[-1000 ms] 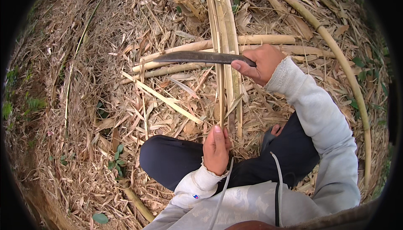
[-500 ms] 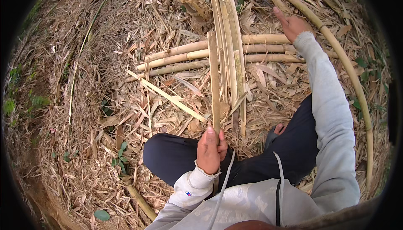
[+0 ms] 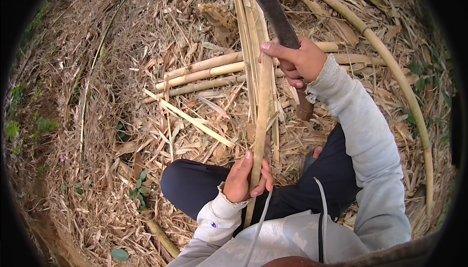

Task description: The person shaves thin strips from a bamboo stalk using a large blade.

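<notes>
Back from its far reach half a second ago, the right hand (image 3: 298,62) is now gripping the dark, curved, long-bladed knife (image 3: 273,11) by its brown wooden handle, the blade pointing up and away over the split cane. The left hand (image 3: 246,179) is staying closed around the lower end of the pale yellow, flat split bamboo strip (image 3: 261,116), which is running upright from the lap toward the knife hand. Beyond it, several round pale bamboo poles (image 3: 204,74) are lying crosswise on the dry straw-littered ground (image 3: 112,111). No container is showing anywhere.
</notes>
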`<state>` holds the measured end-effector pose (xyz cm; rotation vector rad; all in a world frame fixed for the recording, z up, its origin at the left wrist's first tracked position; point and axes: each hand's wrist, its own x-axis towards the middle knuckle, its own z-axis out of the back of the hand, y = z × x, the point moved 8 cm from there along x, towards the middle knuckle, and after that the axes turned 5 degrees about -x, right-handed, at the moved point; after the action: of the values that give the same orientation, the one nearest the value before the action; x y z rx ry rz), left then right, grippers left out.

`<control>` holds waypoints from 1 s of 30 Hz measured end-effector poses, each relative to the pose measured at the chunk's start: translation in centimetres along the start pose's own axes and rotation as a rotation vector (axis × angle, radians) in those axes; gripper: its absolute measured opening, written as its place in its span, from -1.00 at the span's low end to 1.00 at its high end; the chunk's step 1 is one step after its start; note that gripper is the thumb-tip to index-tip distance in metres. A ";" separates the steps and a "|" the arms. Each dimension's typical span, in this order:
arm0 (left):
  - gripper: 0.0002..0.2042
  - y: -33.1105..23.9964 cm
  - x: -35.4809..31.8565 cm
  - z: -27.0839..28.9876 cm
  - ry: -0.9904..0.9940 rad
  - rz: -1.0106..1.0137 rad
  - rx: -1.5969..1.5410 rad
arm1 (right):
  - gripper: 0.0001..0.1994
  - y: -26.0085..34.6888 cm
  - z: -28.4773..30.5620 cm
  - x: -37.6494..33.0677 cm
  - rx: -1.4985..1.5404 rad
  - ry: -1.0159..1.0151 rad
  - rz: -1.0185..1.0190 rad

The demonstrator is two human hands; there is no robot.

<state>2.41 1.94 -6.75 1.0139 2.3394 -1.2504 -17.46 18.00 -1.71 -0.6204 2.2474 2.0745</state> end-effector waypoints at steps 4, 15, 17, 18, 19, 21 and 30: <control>-0.39 -0.1 0.6 -1.6 -0.043 0.009 -0.005 | -0.58 -0.4 1.6 0.2 0.052 -0.012 0.012; -0.39 0.6 0.9 -0.8 0.074 0.087 0.075 | -0.65 -0.4 2.6 0.1 0.019 -0.057 0.050; -0.38 0.3 1.2 -1.7 0.084 0.034 0.038 | -0.69 0.1 2.9 0.1 0.005 -0.091 0.053; -0.34 0.9 1.0 -1.5 0.104 0.062 0.037 | -0.69 -0.2 3.2 0.5 0.017 -0.101 0.070; -0.33 1.7 0.8 -1.3 0.122 0.095 0.037 | -0.69 -0.1 3.9 0.8 0.034 -0.119 0.078; -0.31 3.5 -0.1 -0.7 0.162 0.157 0.038 | -0.70 -0.1 5.1 1.6 0.066 -0.156 0.100; -0.51 1.4 0.0 -0.3 -0.058 0.100 0.011 | -0.63 0.7 7.6 1.4 -0.057 -0.243 0.129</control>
<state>3.43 2.69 -7.48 1.0701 2.2125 -1.2386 -20.89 24.92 -2.29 -0.2144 2.1501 2.1432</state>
